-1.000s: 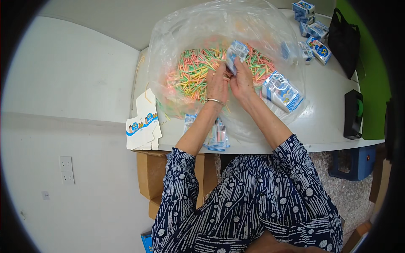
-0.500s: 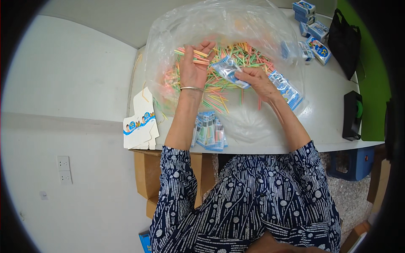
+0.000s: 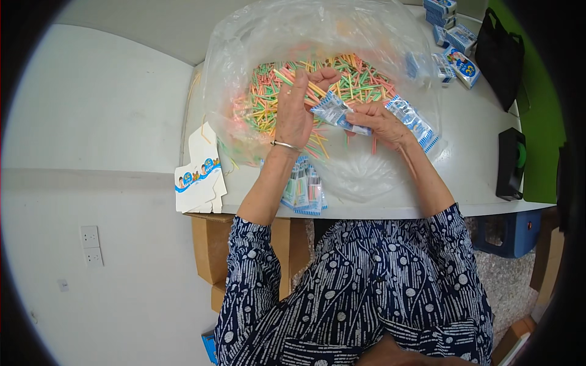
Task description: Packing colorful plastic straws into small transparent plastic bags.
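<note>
Before me lies the clear bag (image 3: 366, 177) with its stick heap (image 3: 264, 113). Above, my left hand (image 3: 294, 116) is half curled, my right hand (image 3: 381, 124) pinched on the packet (image 3: 332, 110) at its lower-right end. Its long axis slants to upper left, ending beside the sticks (image 3: 315, 91) my left grips, which slant likewise.

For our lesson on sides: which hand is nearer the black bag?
Right: the right hand lies left of the black bag, lower in view; the left hand is farther left.

Bright lt w/ glare on bag (image 3: 366, 174), fisheye rim blk.
</note>
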The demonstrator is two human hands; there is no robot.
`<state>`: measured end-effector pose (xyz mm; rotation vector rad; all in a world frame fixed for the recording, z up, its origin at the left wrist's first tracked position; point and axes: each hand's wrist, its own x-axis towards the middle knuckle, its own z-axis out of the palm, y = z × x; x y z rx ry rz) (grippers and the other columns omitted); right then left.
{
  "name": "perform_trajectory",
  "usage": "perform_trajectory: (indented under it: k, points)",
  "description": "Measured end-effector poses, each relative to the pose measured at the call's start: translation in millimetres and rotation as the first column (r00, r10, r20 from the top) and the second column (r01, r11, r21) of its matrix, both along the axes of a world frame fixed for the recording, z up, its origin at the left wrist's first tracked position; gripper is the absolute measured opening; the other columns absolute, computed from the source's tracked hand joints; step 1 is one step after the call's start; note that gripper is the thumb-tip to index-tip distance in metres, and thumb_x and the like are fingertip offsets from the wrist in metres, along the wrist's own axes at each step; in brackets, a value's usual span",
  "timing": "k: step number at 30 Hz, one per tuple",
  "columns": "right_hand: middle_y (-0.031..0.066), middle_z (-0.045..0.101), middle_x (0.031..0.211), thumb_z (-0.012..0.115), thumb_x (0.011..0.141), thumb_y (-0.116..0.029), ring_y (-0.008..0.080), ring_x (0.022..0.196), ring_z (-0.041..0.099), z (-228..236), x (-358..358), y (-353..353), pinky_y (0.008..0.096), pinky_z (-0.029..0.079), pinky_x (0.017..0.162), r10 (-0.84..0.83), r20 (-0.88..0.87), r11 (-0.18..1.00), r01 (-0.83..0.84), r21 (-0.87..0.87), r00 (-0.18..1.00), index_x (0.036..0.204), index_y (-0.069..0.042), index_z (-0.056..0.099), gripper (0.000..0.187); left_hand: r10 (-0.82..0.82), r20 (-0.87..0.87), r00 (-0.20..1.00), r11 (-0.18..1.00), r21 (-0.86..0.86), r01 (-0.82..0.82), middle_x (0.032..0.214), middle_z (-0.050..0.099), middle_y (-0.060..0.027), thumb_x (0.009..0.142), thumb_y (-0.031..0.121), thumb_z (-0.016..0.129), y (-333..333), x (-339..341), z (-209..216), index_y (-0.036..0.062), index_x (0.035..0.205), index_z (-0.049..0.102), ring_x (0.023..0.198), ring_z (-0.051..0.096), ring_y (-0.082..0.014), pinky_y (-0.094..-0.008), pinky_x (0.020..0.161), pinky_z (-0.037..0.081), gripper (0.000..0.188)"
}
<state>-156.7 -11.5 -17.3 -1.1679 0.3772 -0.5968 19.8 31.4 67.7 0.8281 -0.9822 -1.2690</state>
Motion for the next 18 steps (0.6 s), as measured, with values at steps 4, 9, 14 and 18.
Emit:
perform_trajectory:
  k: [4,9,14,18]
  points:
    - [0.0035,0.068,0.090,0.066,0.088,-0.025,0.0081,0.084,0.059,-1,-1,1,0.0232,0.045,0.079,-0.013,0.018,0.998,0.012,0.057,1.000,0.103,0.000,0.068,0.030,0.000,0.139,0.990,0.999,0.037,-0.005,0.118,0.058,-0.0207,0.098,0.037,0.046,10,-4,-2,-0.0023,0.109,0.054,0.113,0.056,-0.0274,-0.0364,0.095,0.047,0.041]
    - [0.0033,0.068,0.097,0.065,0.088,-0.024,0.0072,0.089,0.059,1,-1,8,0.0227,0.045,0.081,-0.061,0.018,0.997,0.060,0.048,0.998,0.111,0.001,0.066,0.034,-0.080,0.428,0.900,0.995,0.090,0.046,0.121,0.058,-0.0161,0.099,0.036,0.045,15,1,-6,-0.0050,0.119,0.052,0.113,0.055,-0.0206,-0.0321,0.094,0.045,0.047]
    - [0.0033,0.067,0.099,0.064,0.089,-0.025,0.0066,0.090,0.058,0,1,8,0.0213,0.045,0.081,-0.119,0.034,0.993,0.119,0.021,0.992,0.112,0.001,0.065,0.035,-0.003,0.499,0.867,1.000,-0.012,0.010,0.125,0.055,-0.0113,0.093,0.031,0.057,18,6,-2,0.0024,0.123,0.051,0.111,0.053,-0.0181,-0.0309,0.094,0.043,0.042]
    - [0.0017,0.066,0.102,0.062,0.091,-0.022,0.0058,0.091,0.058,1,4,6,0.0220,0.045,0.082,-0.115,0.039,0.993,0.115,-0.003,0.993,0.116,0.001,0.062,0.034,0.010,0.607,0.795,0.998,-0.058,0.032,0.123,0.055,-0.0102,0.090,0.026,0.063,16,15,-4,0.0028,0.125,0.049,0.112,0.053,-0.0174,-0.0304,0.094,0.044,0.044]
